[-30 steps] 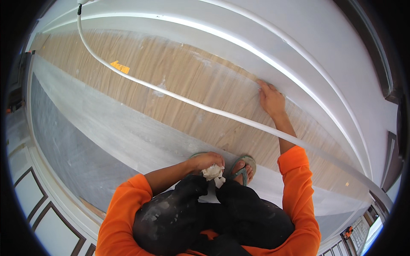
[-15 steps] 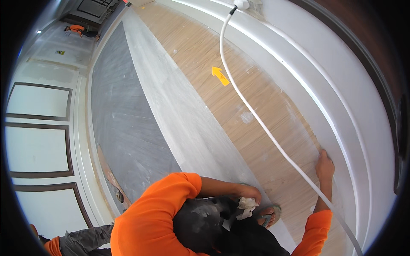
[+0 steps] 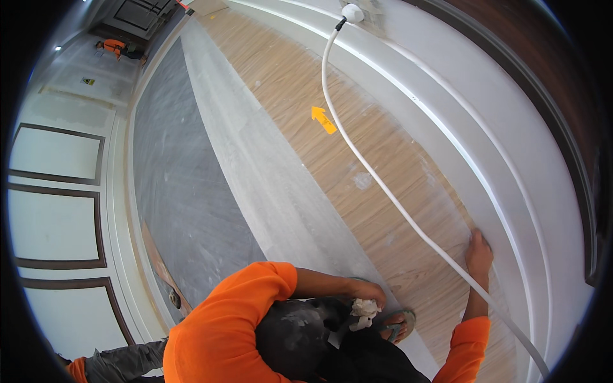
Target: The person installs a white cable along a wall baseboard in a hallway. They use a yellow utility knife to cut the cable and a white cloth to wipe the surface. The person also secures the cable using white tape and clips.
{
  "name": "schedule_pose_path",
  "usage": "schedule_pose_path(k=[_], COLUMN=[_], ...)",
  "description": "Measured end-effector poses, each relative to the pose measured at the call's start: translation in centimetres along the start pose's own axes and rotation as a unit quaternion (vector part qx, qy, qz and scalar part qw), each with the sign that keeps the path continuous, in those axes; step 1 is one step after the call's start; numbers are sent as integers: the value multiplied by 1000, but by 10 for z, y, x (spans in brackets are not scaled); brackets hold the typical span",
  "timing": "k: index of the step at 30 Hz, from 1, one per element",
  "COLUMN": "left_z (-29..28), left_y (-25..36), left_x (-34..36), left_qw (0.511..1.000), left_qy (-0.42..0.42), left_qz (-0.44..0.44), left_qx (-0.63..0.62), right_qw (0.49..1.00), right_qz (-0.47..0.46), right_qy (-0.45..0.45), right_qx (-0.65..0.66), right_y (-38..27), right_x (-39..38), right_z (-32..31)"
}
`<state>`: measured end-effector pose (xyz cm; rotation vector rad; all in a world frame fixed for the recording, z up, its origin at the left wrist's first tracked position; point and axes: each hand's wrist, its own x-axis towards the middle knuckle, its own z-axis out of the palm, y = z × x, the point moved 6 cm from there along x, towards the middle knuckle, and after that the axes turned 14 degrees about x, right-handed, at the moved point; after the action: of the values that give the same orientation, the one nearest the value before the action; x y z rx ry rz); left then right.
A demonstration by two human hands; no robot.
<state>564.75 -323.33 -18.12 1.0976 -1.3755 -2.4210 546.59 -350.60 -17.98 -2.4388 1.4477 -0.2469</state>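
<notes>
I crouch with my left hand [image 3: 371, 292] closed on a crumpled whitish cloth or paper [image 3: 365, 310] beside my sandalled foot [image 3: 398, 324]. My right hand [image 3: 479, 253] reaches to the edge of the wood-look floor strip [image 3: 357, 210] where it meets the white skirting [image 3: 504, 210]; its fingertips touch there, with nothing visible in them. A white hose [image 3: 412, 226] crosses above that strip, running from a white wall fitting [image 3: 352, 13] past my right forearm. A yellow arrow sticker [image 3: 322, 119] lies on the wood-look floor.
Pale grey [image 3: 236, 147] and dark grey [image 3: 172, 166] floor bands run along the corridor beside a panelled wall [image 3: 54, 226]. A co-worker in orange [image 3: 115, 48] is at the far upper left; another person's grey-trousered leg [image 3: 124, 360] shows at lower left.
The view has swung toward the corridor's length, bringing both other people into sight. My left hand still grips the crumpled wad; my right hand stays at the floor's edge.
</notes>
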Motion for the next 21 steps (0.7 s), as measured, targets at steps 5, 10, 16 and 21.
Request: schedule_pose_path(k=[5,10,16,21], left_z=[0,-5,-1,4], left_y=[-4,15,-6,-9], left_x=[-7,-12,-16,-12], left_qw=[999,942,987,976], left_qy=[-2,31,-33,-55], left_qz=[33,240,-99,-140], left_qx=[41,233,-122,-156], right_qw=[995,998,984,967], right_qz=[65,37,115,144], right_qy=[-47,1,-52,-83], right_qx=[56,58,129,192], right_y=[-22,-13,-32,-18], right_x=[5,2,9,0], right_z=[-12,-14,-9,-7])
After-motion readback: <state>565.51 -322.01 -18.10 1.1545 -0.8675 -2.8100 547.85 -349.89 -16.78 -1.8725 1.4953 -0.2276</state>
